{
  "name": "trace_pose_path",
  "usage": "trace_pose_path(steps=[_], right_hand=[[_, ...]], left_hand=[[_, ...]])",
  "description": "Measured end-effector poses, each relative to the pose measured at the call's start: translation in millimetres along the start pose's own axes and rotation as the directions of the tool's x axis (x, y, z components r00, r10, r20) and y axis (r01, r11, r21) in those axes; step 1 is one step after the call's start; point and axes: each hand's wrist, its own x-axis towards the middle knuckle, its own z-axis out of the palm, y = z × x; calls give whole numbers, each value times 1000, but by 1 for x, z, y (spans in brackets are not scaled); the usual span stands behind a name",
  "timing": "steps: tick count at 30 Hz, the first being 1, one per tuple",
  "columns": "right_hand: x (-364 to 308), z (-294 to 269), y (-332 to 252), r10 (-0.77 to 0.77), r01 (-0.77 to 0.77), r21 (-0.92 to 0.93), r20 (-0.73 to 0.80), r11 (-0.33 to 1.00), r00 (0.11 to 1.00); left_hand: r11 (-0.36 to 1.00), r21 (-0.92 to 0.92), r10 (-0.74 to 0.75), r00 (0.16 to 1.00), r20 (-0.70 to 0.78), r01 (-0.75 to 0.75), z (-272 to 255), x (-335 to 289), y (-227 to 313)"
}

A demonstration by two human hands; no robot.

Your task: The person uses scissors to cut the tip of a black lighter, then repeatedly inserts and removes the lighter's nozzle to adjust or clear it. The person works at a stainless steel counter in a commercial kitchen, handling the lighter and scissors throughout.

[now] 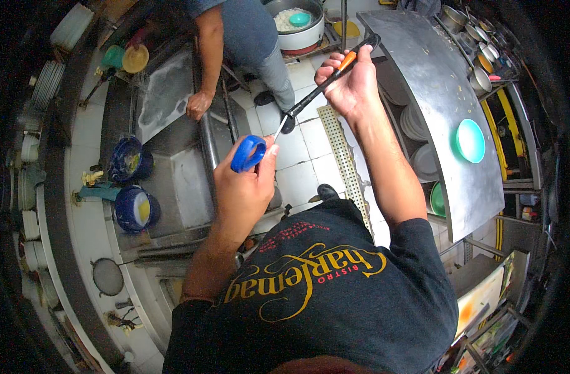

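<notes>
My left hand point(246, 190) is closed round a tool with a blue loop handle point(249, 154) and a thin pale shaft point(281, 126). That shaft slants up to the lower end of a long black tool with an orange section point(346, 62); whether the two touch or are joined, I cannot tell. My right hand point(353, 84), palm turned up, has its fingers curled round the orange part. Both hands are held in the air over the tiled floor, and the left fingers hide part of the blue tool.
A co-worker's hand point(200, 105) rests at the edge of a metal sink point(188, 181) on the left. On the right stands a steel table point(434, 75) with a turquoise bowl point(470, 141). A rice pot point(301, 41) stands ahead. Blue buckets point(134, 209) are beside the sink.
</notes>
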Motion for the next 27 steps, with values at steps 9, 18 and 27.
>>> trace_pose_path(steps=[9,18,27], right_hand=[[-30,21,11,-93,89,-60,-72,994,993],[-30,27,4,-147,143,45,108,989,983],[-17,15,1,-90,-20,202,520,979,849]], left_hand=[[954,152,261,965,1,-258,7,3,13],[989,40,142,990,-25,-141,13,0,24],[899,-387,-168,977,129,205,10,2,23]])
